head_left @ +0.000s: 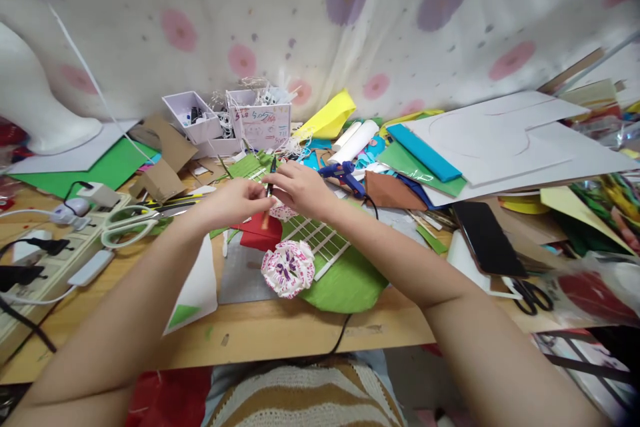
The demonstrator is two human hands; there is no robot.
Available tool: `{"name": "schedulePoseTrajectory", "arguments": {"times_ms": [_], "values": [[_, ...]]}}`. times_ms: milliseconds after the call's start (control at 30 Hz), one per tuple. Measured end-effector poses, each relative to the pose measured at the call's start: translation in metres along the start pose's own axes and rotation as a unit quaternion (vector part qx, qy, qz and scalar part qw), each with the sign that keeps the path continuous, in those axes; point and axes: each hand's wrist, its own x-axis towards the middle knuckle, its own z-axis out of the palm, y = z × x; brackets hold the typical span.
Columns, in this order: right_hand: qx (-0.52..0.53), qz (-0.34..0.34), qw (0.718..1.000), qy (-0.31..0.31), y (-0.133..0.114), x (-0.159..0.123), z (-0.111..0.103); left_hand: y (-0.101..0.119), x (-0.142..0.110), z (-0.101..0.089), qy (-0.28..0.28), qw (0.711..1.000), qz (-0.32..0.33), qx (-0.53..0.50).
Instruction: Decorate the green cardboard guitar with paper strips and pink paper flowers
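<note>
My left hand (235, 200) and my right hand (299, 188) meet above the middle of the desk. Both are closed in a pinch around a thin dark stick-like tool (271, 177) with an orange lower end. Under them lie a red paper piece (260, 232) and a white lattice cut-out (320, 240) on a green paper shape (345, 283). A pink and white paper flower (288, 268) sits just in front of my hands. A blue glue gun (345, 177) lies right behind my right hand.
White-handled scissors (131, 223) and a power strip (45, 267) lie at the left. A black phone (487, 239) and black scissors (533, 295) lie at the right. White boxes (225, 121), paper rolls and stacked card sheets (505, 140) crowd the back.
</note>
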Motion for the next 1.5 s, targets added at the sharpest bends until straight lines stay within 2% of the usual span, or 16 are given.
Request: {"name": "schedulePoseTrajectory", "arguments": {"times_ms": [67,133,167,233,333,400,567,633,800,967,1100,1200,1400,1500], "values": [[0.001,0.030,0.999,0.023,0.009,-0.001,0.000,0.001,0.009,0.005,0.012,0.998,0.025,-0.052],[0.057,0.091,0.991,0.081,0.018,-0.007,-0.003,-0.008,0.016,0.007,0.067,0.989,0.057,-0.121],[0.110,0.126,0.980,0.112,0.023,-0.010,-0.006,-0.014,0.019,0.007,0.106,0.981,0.075,-0.147],[0.247,0.200,0.937,0.146,0.031,-0.016,-0.012,-0.028,0.023,0.009,0.153,0.971,0.103,-0.149],[0.419,0.274,0.857,0.123,0.039,-0.024,-0.017,-0.045,0.027,0.018,0.103,0.984,0.096,-0.106],[0.460,0.295,0.831,0.105,0.042,-0.027,-0.017,-0.051,0.031,0.026,0.057,0.989,0.100,-0.098],[0.458,0.317,0.826,0.091,0.042,-0.030,-0.005,-0.058,0.042,0.042,0.012,0.985,0.116,-0.129],[0.456,0.337,0.817,0.105,0.041,-0.030,0.002,-0.059,0.045,0.044,0.015,0.984,0.114,-0.137],[0.475,0.386,0.776,0.151,0.037,-0.029,0.007,-0.057,0.046,0.047,0.047,0.982,0.124,-0.136],[0.476,0.390,0.773,0.153,0.035,-0.029,0.001,-0.053,0.042,0.042,0.078,0.982,0.141,-0.099],[0.471,0.380,0.782,0.153,0.035,-0.032,-0.001,-0.054,0.040,0.041,0.023,0.981,0.161,-0.106],[0.470,0.371,0.787,0.149,0.033,-0.034,-0.001,-0.054,0.041,0.045,0.007,0.978,0.174,-0.116],[0.459,0.375,0.794,0.136,0.028,-0.036,-0.001,-0.048,0.043,0.050,0.026,0.981,0.157,-0.108],[0.462,0.359,0.800,0.134,0.027,-0.036,0.001,-0.044,0.043,0.052,0.057,0.984,0.142,-0.092]]}}
